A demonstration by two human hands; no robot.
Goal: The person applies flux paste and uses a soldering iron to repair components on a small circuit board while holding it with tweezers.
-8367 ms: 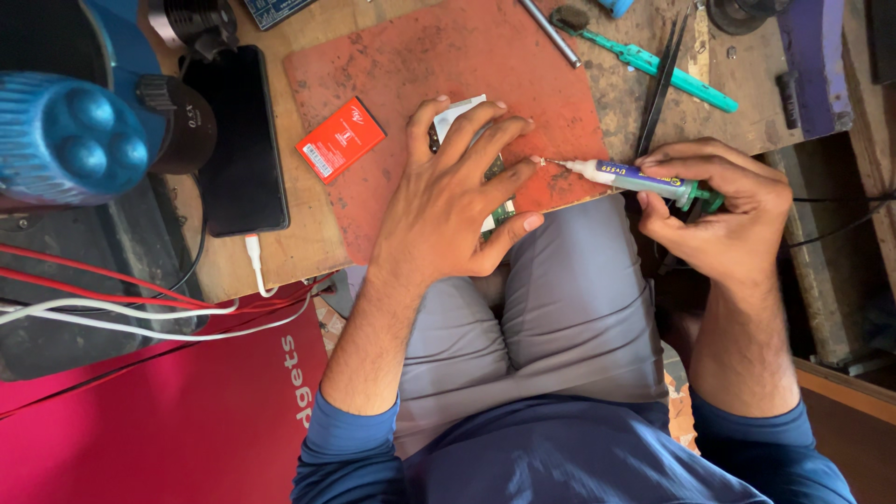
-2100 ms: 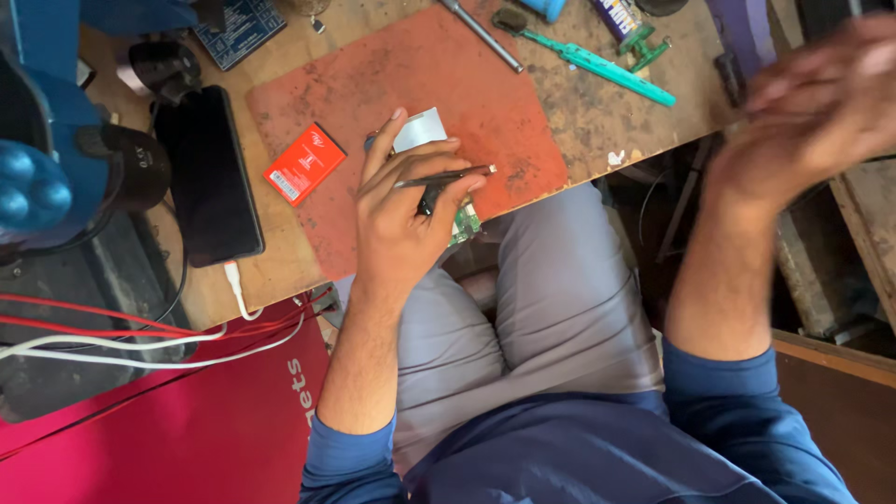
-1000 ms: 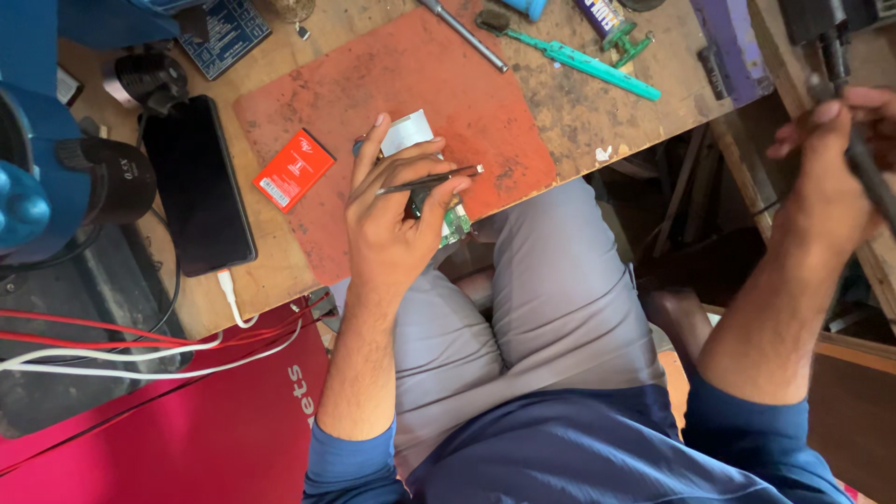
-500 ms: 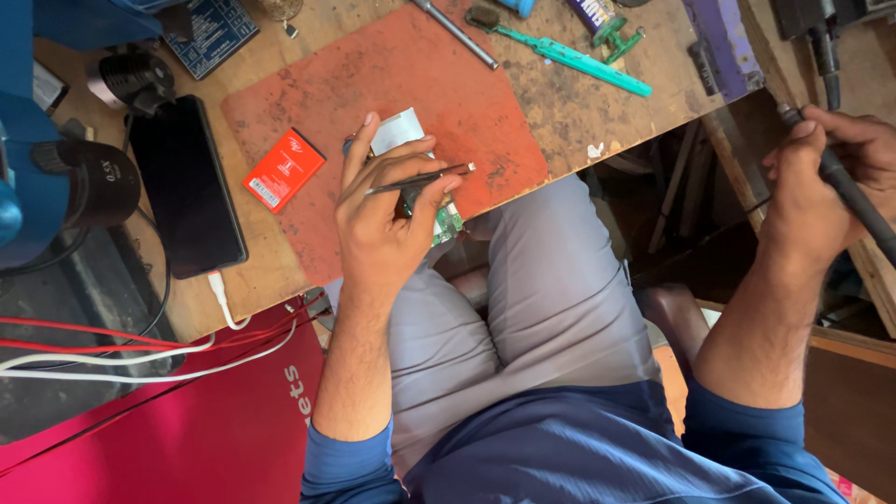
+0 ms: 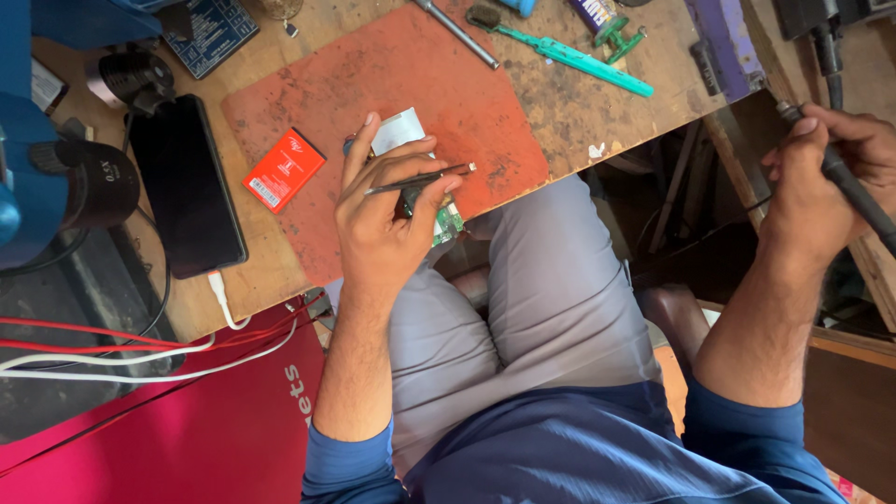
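Note:
My left hand (image 5: 387,219) rests on the red work mat (image 5: 373,84), pinning a small green circuit board (image 5: 448,222) near the mat's front edge while gripping dark tweezers (image 5: 420,179) between thumb and fingers. A white flat piece (image 5: 397,131) lies just beyond the fingertips. My right hand (image 5: 821,191) is far out to the right, past the bench edge, closed around a black rod-like tool handle (image 5: 854,191) with a cable running up from it. The tool's tip is out of view.
A black phone (image 5: 187,187) with a white cable lies left of the mat, beside a small red battery (image 5: 283,170). A microscope (image 5: 70,182) stands at the left edge. A teal screwdriver (image 5: 569,56) and metal rod (image 5: 457,33) lie at the back. Red and white wires cross the lower left.
My right hand let go of the pen-like tube, swung out to the right and took hold of the black corded tool. My left hand picked up tweezers and stays on the board.

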